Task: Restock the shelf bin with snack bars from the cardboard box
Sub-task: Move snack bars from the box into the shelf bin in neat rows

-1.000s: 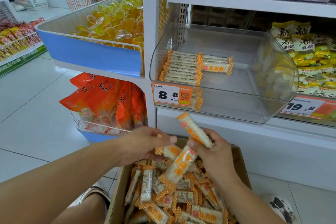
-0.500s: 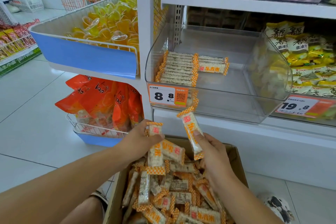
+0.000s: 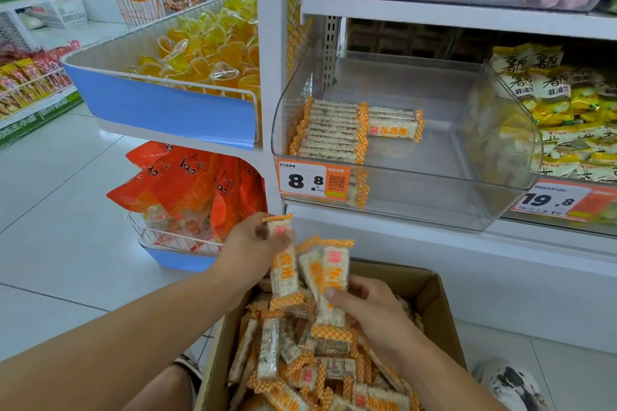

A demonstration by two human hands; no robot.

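A cardboard box (image 3: 434,297) at the bottom holds a heap of orange-and-white snack bars (image 3: 300,360). My left hand (image 3: 253,247) grips one upright snack bar (image 3: 283,272) by its top end, above the box. My right hand (image 3: 370,307) holds two or three upright bars (image 3: 334,277) just right of it, the two bundles almost touching. Above stands the clear shelf bin (image 3: 417,190) with a neat row of bars (image 3: 330,130) at its left and a short stack (image 3: 394,123) beside that; the rest of its floor is bare.
An 8.8 price tag (image 3: 312,180) hangs on the bin's front. A neighbouring bin of yellow packs (image 3: 567,117) is at right. Left are a blue basket of jelly cups (image 3: 200,53) and orange bags (image 3: 187,183) below. A shoe (image 3: 510,384) rests beside the box.
Both hands have drawn closer together above the box. The right hand's bar has turned upright and gained more bars; the left hand has lifted its bar higher.
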